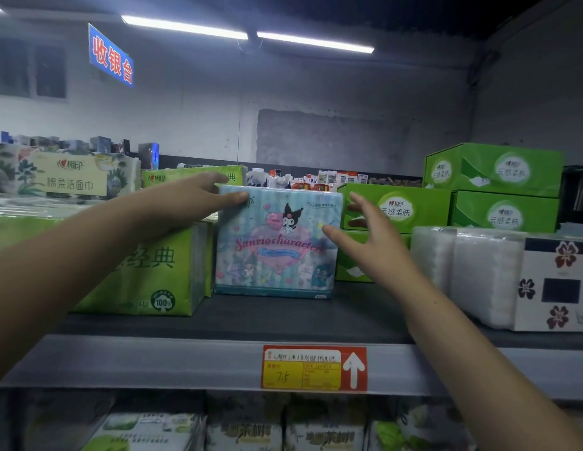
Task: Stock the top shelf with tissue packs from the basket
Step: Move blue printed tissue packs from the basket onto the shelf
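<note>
A person's two hands work at the top shelf, where a tissue pack printed with cartoon characters stands upright between a green pack and stacked green boxes. The left hand rests on the pack's upper left corner, fingers straight and close together, thumb on the front face. The right hand hovers at the pack's right edge with fingers spread; whether its thumb touches the wrapper cannot be told. A red and yellow price tag sits on the shelf edge below.
</note>
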Demonstrator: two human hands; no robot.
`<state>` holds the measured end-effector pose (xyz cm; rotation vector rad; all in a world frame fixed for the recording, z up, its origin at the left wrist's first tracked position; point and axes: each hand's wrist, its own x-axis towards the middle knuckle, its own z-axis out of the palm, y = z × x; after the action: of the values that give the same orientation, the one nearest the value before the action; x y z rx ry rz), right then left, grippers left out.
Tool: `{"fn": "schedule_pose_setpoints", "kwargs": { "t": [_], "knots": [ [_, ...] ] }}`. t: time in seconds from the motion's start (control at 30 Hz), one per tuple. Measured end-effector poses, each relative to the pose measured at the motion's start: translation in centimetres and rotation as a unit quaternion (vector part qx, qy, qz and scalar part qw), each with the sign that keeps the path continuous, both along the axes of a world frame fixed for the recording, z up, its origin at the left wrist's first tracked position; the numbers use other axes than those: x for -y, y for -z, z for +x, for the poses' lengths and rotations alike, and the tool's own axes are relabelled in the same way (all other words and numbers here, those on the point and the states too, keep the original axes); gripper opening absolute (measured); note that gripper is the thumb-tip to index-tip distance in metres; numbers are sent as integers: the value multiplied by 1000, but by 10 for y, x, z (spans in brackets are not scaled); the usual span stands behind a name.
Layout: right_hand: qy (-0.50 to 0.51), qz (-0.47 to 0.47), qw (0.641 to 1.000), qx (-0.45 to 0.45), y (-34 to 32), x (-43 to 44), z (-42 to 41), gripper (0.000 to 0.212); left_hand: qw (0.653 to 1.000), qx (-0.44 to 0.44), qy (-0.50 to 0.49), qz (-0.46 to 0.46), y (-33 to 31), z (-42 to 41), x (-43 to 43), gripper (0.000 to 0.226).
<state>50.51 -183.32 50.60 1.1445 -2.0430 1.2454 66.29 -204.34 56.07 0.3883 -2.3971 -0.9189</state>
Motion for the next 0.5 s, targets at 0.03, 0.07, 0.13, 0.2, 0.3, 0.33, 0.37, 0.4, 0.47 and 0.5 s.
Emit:
{"fn": "schedule_pose_setpoints", "kwargs": {
  "t": [0.03, 0.07, 0.13, 0.2, 0.3, 0.33, 0.37, 0.4, 0.47, 0.5],
  "knots": [
    [2, -4, 1000, -3, 0, 0, 0, 79, 1000, -12, -1, -3, 1, -1, 0, 77],
    [2, -11, 1000, -2, -1, 1, 0, 79, 1000, -24, -5, -11, 1, -2, -1, 74],
    [-1, -27, 1000, 7, -2, 1, 1, 78, 998, -48, -14, -34, 1, -2, -4, 69],
    [-4, -34, 999, 10, -2, -1, 2, 76, 994, -69, -30, -73, 1, 0, -7, 65],
    [-18, -33, 999, 15, -3, -2, 5, 73, 988, -95, -37, -119, 2, 4, -12, 64],
    [-22, -33, 999, 18, -4, -2, 6, 73, 985, -107, -37, -131, 2, 4, -13, 63],
    [-28, -37, 999, 24, -5, -1, 8, 72, 982, -118, -38, -141, 2, 4, -13, 62],
    [-39, -47, 997, 37, -7, 0, 9, 71, 980, -128, -41, -146, 2, 5, -13, 61],
    [-84, -86, 988, 93, -12, 1, 11, 67, 980, -135, -45, -141, 0, 5, -13, 58],
    [-108, -104, 980, 131, -14, 1, 12, 65, 981, -131, -46, -136, -1, 5, -12, 56]
  ]
}}
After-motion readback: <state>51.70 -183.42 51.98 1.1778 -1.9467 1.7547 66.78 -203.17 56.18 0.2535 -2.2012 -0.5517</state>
